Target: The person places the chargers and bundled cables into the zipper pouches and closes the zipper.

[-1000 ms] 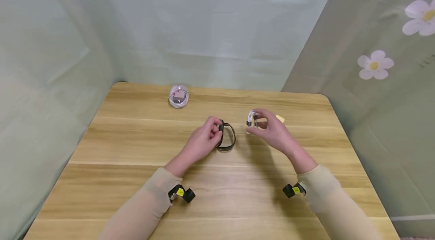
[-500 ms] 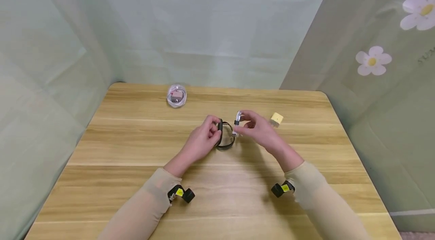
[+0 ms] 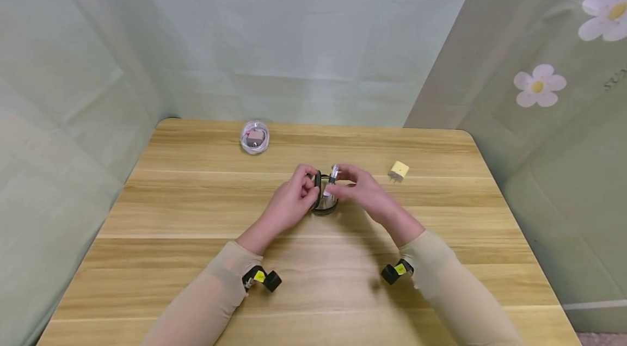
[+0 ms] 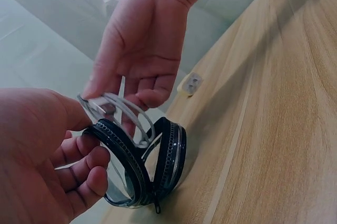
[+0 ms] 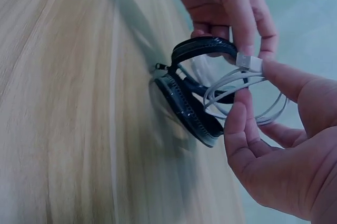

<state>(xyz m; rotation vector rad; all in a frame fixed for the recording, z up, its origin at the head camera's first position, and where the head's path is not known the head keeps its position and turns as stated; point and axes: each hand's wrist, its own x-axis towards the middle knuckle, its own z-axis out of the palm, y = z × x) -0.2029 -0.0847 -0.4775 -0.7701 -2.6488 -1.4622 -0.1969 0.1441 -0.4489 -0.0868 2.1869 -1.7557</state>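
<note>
A small round zip case point(image 4: 171, 155) with black trim and clear sides stands unzipped on the table, its two halves spread apart. My left hand point(image 3: 289, 199) pinches the rim of one half between thumb and fingers. From the other side, my right hand point(image 3: 364, 193) grips a coiled white USB cable point(image 5: 231, 84) by its plug end. In the left wrist view the coil sits at the mouth of the case, partly between the halves. The right wrist view shows the metal plug point(image 5: 249, 62) close to the left fingers. The case's inside is partly hidden.
A yellow charger plug point(image 3: 399, 170) with metal prongs lies on the wooden table point(image 3: 313, 291) to the right. Near the back edge is a round clear case point(image 3: 255, 137) holding a coiled cable and a pinkish block. Fabric walls stand behind and beside the table.
My right hand has carried the coiled cable leftward, away from the yellow charger, to the mouth of the zip case. The left hand stays in place on the case.
</note>
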